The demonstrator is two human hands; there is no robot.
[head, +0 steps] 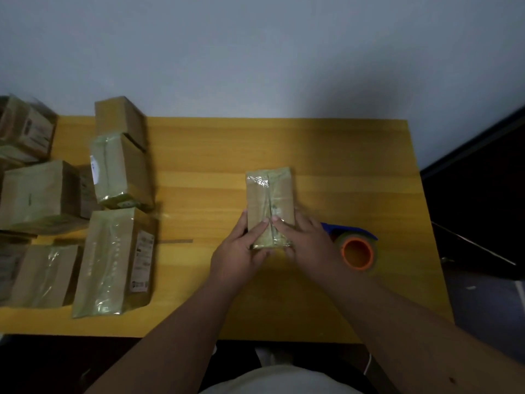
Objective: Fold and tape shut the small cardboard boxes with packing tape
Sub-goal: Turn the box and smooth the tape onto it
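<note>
A small brown cardboard box lies on the yellow wooden table near the middle, with clear tape running along its top seam. My left hand grips the box's near left side, thumb pressed on the top. My right hand grips the near right side, its thumb on the tape beside the left thumb. A blue tape dispenser with an orange-cored roll lies just right of my right hand.
Several taped cardboard boxes crowd the table's left part, some stacked. A strip of brown tape or paper lies flat beside them. A wall stands behind the table. Dark floor and furniture lie to the right.
</note>
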